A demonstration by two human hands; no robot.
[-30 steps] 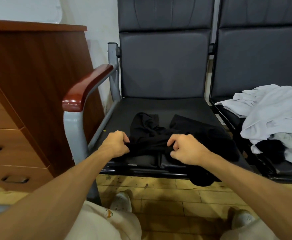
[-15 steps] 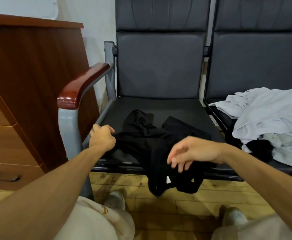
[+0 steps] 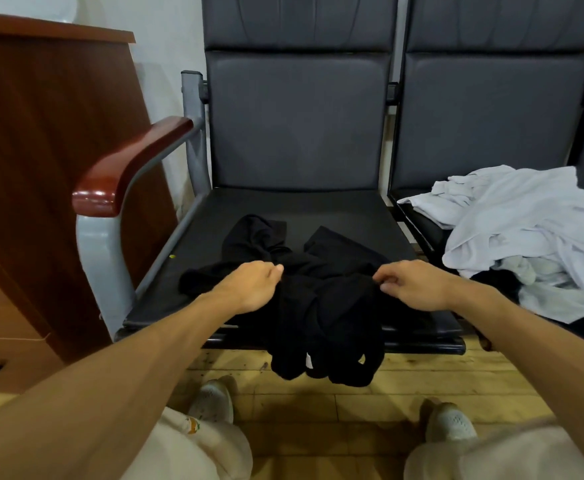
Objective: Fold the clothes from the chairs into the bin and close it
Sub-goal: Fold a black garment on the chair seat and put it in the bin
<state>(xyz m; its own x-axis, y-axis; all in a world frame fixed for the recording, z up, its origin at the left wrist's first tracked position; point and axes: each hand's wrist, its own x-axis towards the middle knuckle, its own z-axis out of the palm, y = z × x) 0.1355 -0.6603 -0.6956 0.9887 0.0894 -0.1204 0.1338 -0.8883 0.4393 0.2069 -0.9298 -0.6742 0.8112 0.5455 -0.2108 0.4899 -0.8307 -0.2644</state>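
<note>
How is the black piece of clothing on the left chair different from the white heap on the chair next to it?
The black garment is held: the left hand and right hand both pinch it; the white heap lies untouched. The black garment droops over the front edge of its seat toward the floor; the white heap, where visible, sits up on its own seat. Both are crumpled and unfolded.
</note>
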